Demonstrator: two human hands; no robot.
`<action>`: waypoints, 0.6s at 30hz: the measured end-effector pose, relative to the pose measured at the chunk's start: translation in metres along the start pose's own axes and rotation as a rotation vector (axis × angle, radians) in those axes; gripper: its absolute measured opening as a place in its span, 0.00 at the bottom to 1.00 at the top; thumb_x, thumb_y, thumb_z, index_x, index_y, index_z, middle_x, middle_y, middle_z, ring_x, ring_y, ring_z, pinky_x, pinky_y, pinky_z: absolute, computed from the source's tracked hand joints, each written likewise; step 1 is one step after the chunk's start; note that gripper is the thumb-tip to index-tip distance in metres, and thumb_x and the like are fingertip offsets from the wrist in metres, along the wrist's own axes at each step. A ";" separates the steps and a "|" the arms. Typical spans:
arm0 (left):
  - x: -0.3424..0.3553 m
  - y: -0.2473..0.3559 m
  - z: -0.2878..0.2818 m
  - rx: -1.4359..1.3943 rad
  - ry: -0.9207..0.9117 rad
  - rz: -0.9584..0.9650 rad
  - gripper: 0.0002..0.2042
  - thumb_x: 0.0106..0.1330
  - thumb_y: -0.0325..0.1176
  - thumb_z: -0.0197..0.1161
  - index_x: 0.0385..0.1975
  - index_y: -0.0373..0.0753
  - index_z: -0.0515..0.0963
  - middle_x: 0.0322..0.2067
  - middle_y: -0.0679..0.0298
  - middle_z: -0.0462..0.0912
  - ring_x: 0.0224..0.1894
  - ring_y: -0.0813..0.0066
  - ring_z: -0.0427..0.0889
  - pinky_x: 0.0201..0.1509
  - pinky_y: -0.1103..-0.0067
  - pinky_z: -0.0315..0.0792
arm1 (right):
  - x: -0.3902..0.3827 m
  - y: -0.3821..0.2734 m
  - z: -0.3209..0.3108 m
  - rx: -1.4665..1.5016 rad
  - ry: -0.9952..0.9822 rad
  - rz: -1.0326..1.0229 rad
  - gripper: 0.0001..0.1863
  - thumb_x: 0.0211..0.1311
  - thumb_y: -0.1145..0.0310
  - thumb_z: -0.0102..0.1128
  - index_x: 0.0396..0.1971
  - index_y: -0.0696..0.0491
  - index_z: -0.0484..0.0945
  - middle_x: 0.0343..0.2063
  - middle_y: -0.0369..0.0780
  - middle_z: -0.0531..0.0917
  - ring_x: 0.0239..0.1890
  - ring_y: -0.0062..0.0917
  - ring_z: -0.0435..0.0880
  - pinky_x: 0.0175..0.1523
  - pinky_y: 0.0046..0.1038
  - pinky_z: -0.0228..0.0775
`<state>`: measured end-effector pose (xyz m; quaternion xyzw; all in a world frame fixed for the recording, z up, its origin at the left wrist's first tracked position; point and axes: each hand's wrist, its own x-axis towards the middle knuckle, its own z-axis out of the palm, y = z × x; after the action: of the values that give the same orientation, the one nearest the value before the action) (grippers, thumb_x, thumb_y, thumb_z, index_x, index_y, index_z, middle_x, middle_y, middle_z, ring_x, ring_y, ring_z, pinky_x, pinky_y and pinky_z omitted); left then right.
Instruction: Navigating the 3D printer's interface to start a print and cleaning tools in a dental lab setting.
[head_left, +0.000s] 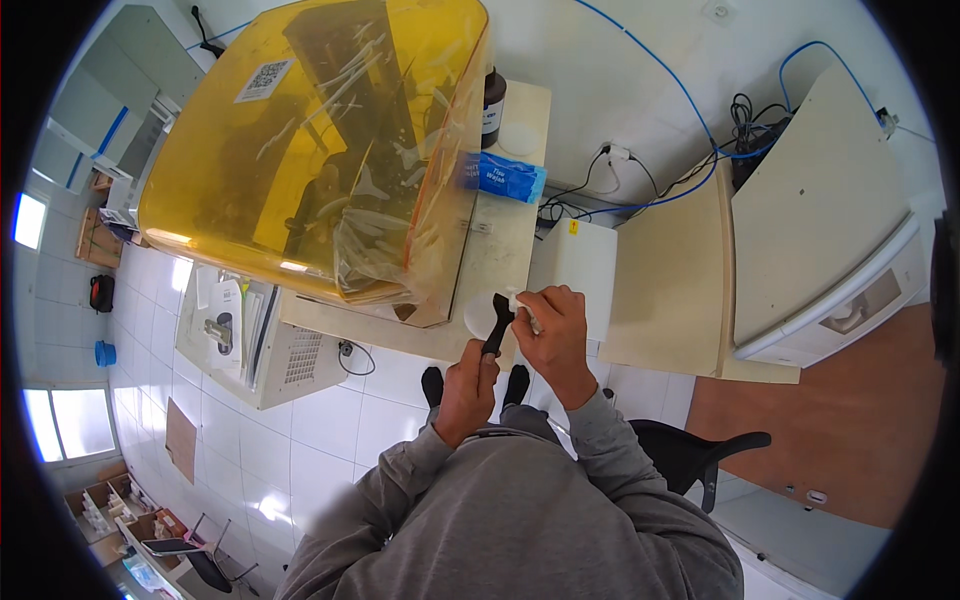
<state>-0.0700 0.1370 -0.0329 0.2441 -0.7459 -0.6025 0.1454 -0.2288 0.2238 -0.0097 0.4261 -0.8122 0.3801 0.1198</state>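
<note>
My left hand is closed around the handle of a black tool with a flared end, perhaps a scraper; its exact kind is hard to make out. Its head points up and away from me. Just right of it, my right hand pinches a small white piece close to the tool's head. Part of that piece is hidden by my fingers. A round white disc lies on the bench behind the tool.
A large machine under a yellow see-through cover fills the bench's left side. Behind my hands are a blue tissue pack and a dark bottle. A white box stands to the right, near cables, and a black chair beside me.
</note>
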 end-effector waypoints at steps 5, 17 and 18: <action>0.003 0.010 -0.002 -0.050 -0.007 -0.013 0.09 0.84 0.31 0.48 0.45 0.33 0.72 0.22 0.65 0.73 0.23 0.78 0.68 0.28 0.76 0.65 | -0.023 0.031 -0.006 -0.022 -0.036 0.047 0.11 0.53 0.78 0.69 0.37 0.53 0.86 0.30 0.38 0.79 0.35 0.35 0.78 0.45 0.39 0.64; 0.018 0.000 0.000 0.020 0.112 0.068 0.11 0.81 0.32 0.56 0.51 0.32 0.80 0.33 0.54 0.81 0.29 0.64 0.77 0.34 0.71 0.70 | -0.025 0.040 -0.075 0.235 0.014 0.372 0.10 0.60 0.79 0.69 0.42 0.58 0.87 0.32 0.41 0.86 0.34 0.27 0.82 0.43 0.28 0.74; 0.018 0.002 -0.001 0.061 0.076 0.056 0.10 0.79 0.31 0.59 0.51 0.32 0.80 0.35 0.52 0.82 0.31 0.62 0.79 0.35 0.70 0.72 | -0.024 0.034 -0.080 0.207 -0.019 0.335 0.11 0.59 0.79 0.69 0.42 0.58 0.88 0.32 0.40 0.86 0.35 0.28 0.82 0.43 0.29 0.74</action>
<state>-0.0847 0.1266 -0.0325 0.2502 -0.7643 -0.5656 0.1830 -0.2513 0.3075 0.0154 0.2985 -0.8294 0.4722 0.0025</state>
